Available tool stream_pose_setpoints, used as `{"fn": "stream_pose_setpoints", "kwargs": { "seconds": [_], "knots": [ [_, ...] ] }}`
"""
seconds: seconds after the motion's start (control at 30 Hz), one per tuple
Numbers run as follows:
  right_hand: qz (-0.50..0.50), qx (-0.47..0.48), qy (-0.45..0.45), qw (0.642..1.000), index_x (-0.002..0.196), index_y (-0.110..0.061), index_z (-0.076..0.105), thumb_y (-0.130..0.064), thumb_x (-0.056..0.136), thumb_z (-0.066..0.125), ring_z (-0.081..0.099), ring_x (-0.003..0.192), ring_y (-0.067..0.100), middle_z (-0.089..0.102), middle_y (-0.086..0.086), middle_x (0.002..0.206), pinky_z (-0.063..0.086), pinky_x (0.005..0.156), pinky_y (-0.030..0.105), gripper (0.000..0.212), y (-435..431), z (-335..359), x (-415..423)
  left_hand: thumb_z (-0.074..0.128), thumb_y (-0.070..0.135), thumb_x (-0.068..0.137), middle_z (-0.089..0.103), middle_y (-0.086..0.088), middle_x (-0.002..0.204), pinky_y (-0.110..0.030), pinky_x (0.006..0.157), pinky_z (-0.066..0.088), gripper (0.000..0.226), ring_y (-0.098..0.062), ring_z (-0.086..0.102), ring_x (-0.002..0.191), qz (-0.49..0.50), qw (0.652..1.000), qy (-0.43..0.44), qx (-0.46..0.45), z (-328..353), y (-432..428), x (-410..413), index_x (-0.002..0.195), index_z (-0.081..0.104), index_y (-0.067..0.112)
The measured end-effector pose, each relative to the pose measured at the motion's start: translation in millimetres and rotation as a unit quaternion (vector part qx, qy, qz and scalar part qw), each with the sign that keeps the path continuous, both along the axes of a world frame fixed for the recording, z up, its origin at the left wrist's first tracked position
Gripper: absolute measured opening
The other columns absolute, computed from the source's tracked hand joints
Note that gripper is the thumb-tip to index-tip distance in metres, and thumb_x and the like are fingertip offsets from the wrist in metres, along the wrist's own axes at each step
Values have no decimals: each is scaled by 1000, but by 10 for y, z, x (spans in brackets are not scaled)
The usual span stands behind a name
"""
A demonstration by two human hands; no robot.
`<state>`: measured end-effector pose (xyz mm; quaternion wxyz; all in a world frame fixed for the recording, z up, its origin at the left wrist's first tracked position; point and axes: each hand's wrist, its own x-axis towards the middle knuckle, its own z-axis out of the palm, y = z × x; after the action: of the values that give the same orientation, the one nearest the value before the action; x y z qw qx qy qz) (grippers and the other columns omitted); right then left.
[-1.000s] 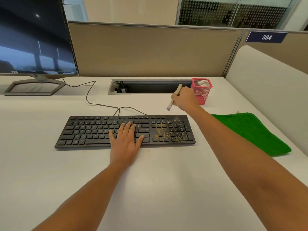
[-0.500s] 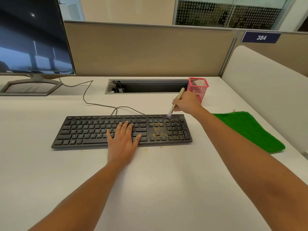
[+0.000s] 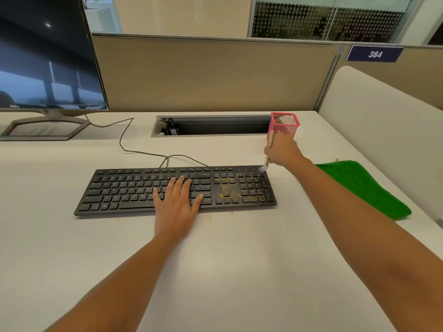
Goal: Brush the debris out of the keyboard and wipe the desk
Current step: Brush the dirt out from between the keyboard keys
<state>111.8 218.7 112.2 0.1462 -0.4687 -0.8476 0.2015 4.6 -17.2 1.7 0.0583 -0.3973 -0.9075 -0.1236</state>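
Observation:
A black keyboard (image 3: 134,188) lies across the white desk (image 3: 239,271). Yellow crumbs (image 3: 237,188) are scattered over its right part, around the number pad, and a few lie on the desk at its front edge. My left hand (image 3: 177,202) rests flat on the middle keys with fingers spread. My right hand (image 3: 282,152) grips a small brush (image 3: 270,140) with a pale handle. Its bristle tip (image 3: 263,167) touches the keyboard's far right corner. A folded green cloth (image 3: 364,185) lies on the desk to the right of the keyboard.
A pink mesh pen cup (image 3: 285,123) stands just behind my right hand. A cable slot (image 3: 211,127) is cut into the desk behind the keyboard, whose cable (image 3: 124,147) runs toward it. A monitor (image 3: 45,56) on its stand is at the back left. Partition walls close the back and right.
My right hand brought the brush down from above the desk onto the keyboard's top edge, then slid it right to the far corner. My left hand stayed flat on the keys.

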Motion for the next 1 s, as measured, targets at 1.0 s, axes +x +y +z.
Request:
{"fn": "stream_pose_setpoints", "kwargs": {
  "seconds": [1.0],
  "knots": [
    [10,-18,-2,1000,107,6,60,-11,91,52,62,89,29,59,15,91,50,79,33,24,39,-55,-83,-9,63,77,24,3,156,-52,115,2,91,-17,14,145,1,1000,-7,9,-11,3,-2,147,29,20]
  ]
}}
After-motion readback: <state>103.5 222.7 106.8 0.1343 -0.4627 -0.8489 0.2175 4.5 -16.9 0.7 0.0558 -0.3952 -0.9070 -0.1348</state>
